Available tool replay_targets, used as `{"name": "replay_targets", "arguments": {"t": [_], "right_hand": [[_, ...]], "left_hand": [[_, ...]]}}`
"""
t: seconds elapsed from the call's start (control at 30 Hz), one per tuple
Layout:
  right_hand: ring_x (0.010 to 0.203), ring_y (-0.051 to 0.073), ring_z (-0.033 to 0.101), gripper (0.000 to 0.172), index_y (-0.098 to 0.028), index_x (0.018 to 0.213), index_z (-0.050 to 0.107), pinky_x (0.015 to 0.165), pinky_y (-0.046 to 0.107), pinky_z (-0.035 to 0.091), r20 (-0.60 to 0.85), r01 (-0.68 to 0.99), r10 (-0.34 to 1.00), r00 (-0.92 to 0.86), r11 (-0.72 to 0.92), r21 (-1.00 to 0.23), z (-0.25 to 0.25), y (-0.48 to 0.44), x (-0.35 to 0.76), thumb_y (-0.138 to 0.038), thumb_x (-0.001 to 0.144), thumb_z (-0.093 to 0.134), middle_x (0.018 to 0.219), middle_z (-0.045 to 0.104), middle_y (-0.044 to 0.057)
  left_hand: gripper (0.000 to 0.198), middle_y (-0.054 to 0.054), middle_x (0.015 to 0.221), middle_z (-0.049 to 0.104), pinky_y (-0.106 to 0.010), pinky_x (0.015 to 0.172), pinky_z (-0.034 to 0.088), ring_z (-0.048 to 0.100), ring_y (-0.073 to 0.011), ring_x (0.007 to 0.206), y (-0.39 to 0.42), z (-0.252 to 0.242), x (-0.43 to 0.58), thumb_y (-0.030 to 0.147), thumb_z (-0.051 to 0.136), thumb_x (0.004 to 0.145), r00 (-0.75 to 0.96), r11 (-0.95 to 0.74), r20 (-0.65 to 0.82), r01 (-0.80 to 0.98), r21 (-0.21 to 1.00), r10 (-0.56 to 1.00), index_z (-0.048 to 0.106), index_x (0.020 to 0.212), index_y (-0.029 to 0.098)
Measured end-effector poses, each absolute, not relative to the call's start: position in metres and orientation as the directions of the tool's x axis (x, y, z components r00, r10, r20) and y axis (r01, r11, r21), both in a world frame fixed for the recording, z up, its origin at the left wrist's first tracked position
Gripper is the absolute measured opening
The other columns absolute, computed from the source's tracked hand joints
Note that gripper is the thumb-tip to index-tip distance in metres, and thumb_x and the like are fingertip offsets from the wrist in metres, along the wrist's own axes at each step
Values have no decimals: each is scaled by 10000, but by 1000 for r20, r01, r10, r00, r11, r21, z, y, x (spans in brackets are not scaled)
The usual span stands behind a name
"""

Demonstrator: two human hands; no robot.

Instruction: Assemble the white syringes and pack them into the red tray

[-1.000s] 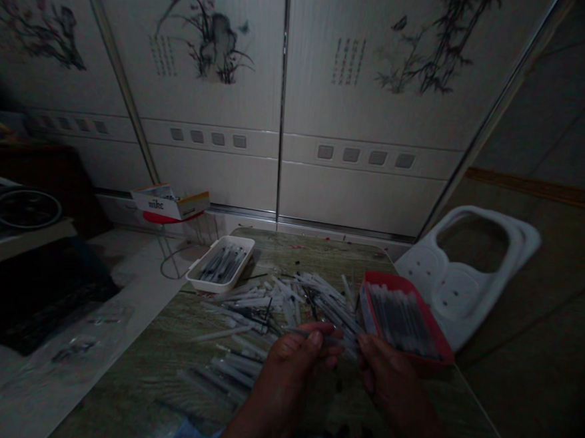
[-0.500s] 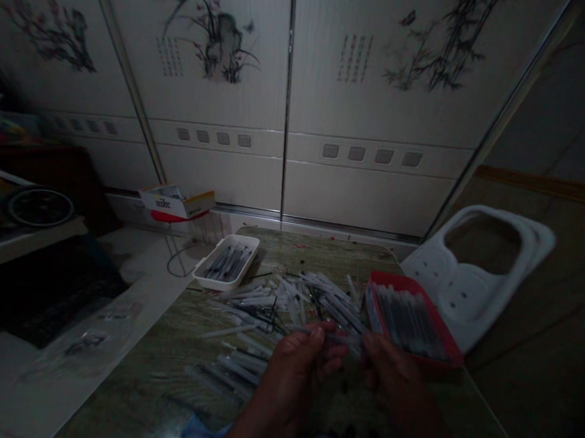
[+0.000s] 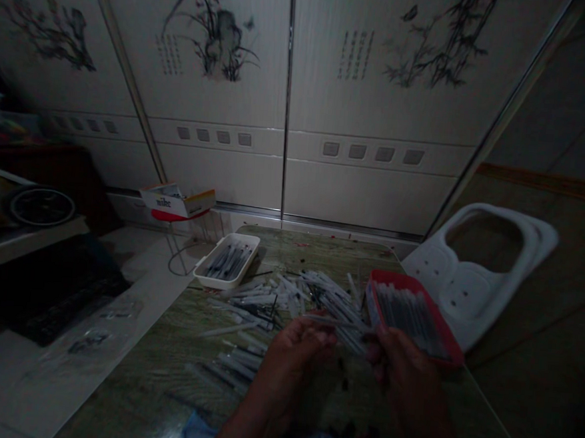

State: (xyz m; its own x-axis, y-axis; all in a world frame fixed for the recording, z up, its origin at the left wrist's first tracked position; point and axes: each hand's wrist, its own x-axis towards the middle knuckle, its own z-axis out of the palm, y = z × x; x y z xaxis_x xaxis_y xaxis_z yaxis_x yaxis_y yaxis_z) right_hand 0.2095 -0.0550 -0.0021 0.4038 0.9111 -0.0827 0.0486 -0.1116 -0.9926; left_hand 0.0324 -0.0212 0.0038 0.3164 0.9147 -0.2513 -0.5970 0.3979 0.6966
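Note:
A slim translucent pen [image 3: 342, 323] stretches between my two hands above the table. My left hand [image 3: 290, 352] has its thumb and fingers closed around the pen's left end. The other end is pinched by my right hand [image 3: 402, 363], just in front of the red box. Beyond my hands lies a loose heap of similar pens and pen parts [image 3: 287, 295], some whitish, some with dark lengths. Another group of pens [image 3: 237, 365] lies to the left of my left forearm. Dim light and blur hide the pen's tip.
A red box [image 3: 456, 357] full of lined-up pens stands at the right, and a white tray [image 3: 198, 276] of pens at the back left. Small dark bits lie on the table [image 3: 146, 369] near me. A white folding chair [image 3: 468, 285] leans beyond the right edge.
My hands have moved slightly apart, the right one going rightward. More of the pen now shows between them, and the left hand's fingers have curled in.

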Motion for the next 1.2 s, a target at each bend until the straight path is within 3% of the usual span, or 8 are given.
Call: {"name": "replay_targets", "arguments": {"t": [0.17,0.3,0.47,0.57,0.67,0.87,1.0,1.2], "right_hand": [[511,136,435,442,-220,724,579,477,249,315,-42,161,868,495,-139,-977,-1,-53,221,-617,912,531,552,494,-43],[543,145,448,421,-228,737,568,512,256,332,0,222,870,493,-126,-967,4,-55,219,-614,902,542,589,491,-47],[655,189,512,388,-234,737,595,594,276,379,117,357,868,482,-72,-931,7,-58,214,-582,903,548,640,532,-24],[663,198,532,387,-235,735,602,606,280,387,144,357,861,488,-47,-933,8,-56,214,-582,896,549,640,552,-20],[661,199,533,390,-228,760,615,606,281,393,138,337,852,504,-47,-940,9,-55,214,-592,886,555,647,565,-14],[658,187,517,394,-214,748,607,583,267,396,136,279,851,507,-13,-960,11,-55,212,-584,879,568,638,540,-16],[643,176,509,374,-212,776,614,575,260,390,130,264,855,502,-8,-965,10,-56,212,-564,895,566,643,536,-23],[607,160,469,380,-212,752,595,545,257,363,146,267,852,503,8,-964,15,-57,210,-562,895,562,630,513,-30]], "left_hand": [[421,-66,1077,722,-289,875,501,685,-160,948,-1,0,8,280,822,749,-129,135,-249,-566,813,960,642,1120,195],[396,-50,1063,717,-274,817,479,661,-169,961,7,-2,-3,327,787,770,-257,78,-182,-368,927,949,642,1118,203],[207,-75,1048,716,-362,903,444,629,-244,1023,1,-6,-2,313,674,849,-126,-55,75,160,986,989,697,1027,209],[190,-85,1047,709,-428,962,400,578,-290,1069,-6,-10,4,247,613,866,41,-232,246,514,826,968,730,1015,227],[235,-98,1087,693,-459,962,384,539,-316,1084,-12,-11,13,221,606,858,233,-356,276,716,600,933,752,1040,251],[206,-132,1380,595,-549,1053,317,389,-403,1330,-20,-10,27,246,593,876,316,-377,211,829,414,925,787,946,257],[227,-149,1439,562,-586,1099,276,326,-435,1397,-19,-13,29,224,566,882,340,-381,172,837,393,925,785,945,224],[185,-141,1398,597,-553,1116,276,341,-407,1409,-19,-15,29,152,572,839,338,-389,192,801,455,921,739,896,208]]}}
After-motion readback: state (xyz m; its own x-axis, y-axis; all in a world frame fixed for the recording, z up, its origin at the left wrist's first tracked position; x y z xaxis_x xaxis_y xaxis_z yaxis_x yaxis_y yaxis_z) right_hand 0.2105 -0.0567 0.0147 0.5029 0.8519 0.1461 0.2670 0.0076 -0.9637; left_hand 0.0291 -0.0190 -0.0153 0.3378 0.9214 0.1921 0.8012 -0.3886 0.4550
